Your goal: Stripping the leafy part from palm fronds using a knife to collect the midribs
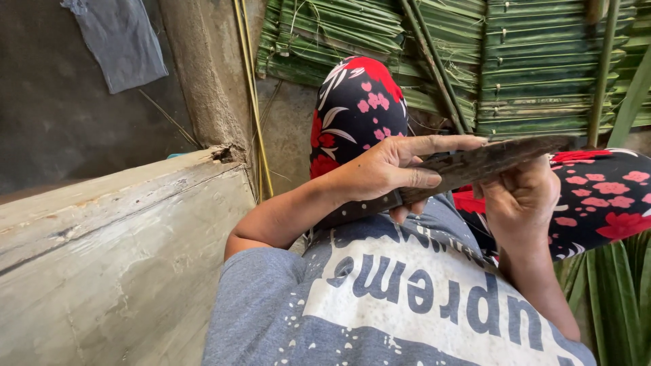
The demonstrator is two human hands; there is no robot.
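A long dark, rust-stained knife blade (488, 161) lies crosswise over my lap, its tip pointing right. My left hand (390, 171) grips it near the handle end, with the forefinger stretched along the blade's back and the thumb on its flat. My right hand (519, 202) sits under the blade's far half, fingers curled up against its lower edge; whatever is between those fingers is hidden. Both hands are above my grey printed shirt (380, 298) and my knees in black trousers with red flowers (356, 108).
A weathered wooden board (115, 257) slopes along my left side. Behind it are a concrete post (203, 74), thin sticks (252, 95) and a grey cloth (122, 41) on the wall. Stacked panels of folded green palm leaves (536, 74) fill the back; long green leaves (617, 298) lie lower right.
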